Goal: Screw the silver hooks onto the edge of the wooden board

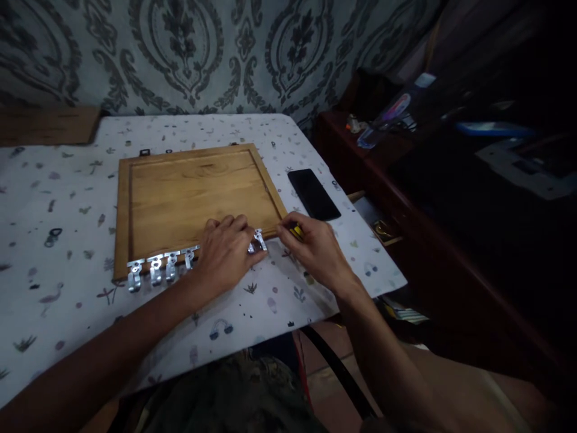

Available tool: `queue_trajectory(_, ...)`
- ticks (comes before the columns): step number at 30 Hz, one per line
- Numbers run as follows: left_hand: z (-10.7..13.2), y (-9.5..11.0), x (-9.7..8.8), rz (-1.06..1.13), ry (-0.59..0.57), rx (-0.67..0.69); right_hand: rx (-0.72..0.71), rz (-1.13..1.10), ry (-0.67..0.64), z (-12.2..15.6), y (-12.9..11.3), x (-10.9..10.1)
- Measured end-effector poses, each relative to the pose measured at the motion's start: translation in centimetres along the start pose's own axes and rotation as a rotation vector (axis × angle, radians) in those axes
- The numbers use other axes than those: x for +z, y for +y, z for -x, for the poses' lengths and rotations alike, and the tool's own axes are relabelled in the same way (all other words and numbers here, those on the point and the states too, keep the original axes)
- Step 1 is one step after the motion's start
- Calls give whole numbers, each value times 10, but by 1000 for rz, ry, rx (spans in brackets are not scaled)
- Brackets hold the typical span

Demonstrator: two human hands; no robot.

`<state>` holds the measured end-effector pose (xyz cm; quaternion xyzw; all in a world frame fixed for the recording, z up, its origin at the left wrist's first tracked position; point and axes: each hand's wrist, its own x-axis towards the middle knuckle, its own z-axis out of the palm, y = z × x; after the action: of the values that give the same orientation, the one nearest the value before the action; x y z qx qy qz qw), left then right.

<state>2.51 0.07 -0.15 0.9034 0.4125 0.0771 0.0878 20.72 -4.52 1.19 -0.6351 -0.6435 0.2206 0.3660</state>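
Framed wooden board [198, 198] lies flat on the bench [40, 222], bare panel upward, its near long edge facing you. White printed cloth [279, 316] covers the bench beneath it. Shiny metal hooks [155, 269] line that near edge: four show in a row to the left of your left hand, their curved parts reaching out past the wood. One further hook [260, 238] shows between your hands, close to the board's near right corner.

Your left hand [228, 251] rests over the near edge, knuckles bent, fingers on the wood, thumb stretched out under the further hook. It hides part of the row; cannot tell whether those fingers grip anything.

Your right hand [318, 249] is at the near right corner, thumb and forefinger pinched together. A yellow-and-dark item [296, 230] sits in the curl of the fingers, mostly covered, kind unclear.

Dark phone [314, 193] lies on the cloth just right of the board. Cardboard [49, 125] at the far left. On your right, a dark red cabinet [451, 222] with an open drawer [370, 210]; a clear bottle [396, 111] leans on top.
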Motion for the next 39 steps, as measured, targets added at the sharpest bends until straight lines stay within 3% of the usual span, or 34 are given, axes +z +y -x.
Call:
queue_trajectory(3,0,0,1,8,-14,-3,43,92,-128,1,12,6)
queue_trajectory(8,0,1,0,47,-39,0,82,62,-178,-1,28,19)
queue_trajectory(13,0,0,1,60,-27,9,136,8,-234,-8,32,19)
queue_trajectory(25,1,-1,2,65,-26,26,86,55,-215,0,25,11)
queue_trajectory(33,2,-2,6,49,21,24,-71,2,43,0,21,18)
queue_trajectory(36,2,-2,5,33,17,27,-40,-86,276,-2,8,16)
queue_trajectory(39,2,-3,4,31,5,34,-81,-380,610,-11,-14,11)
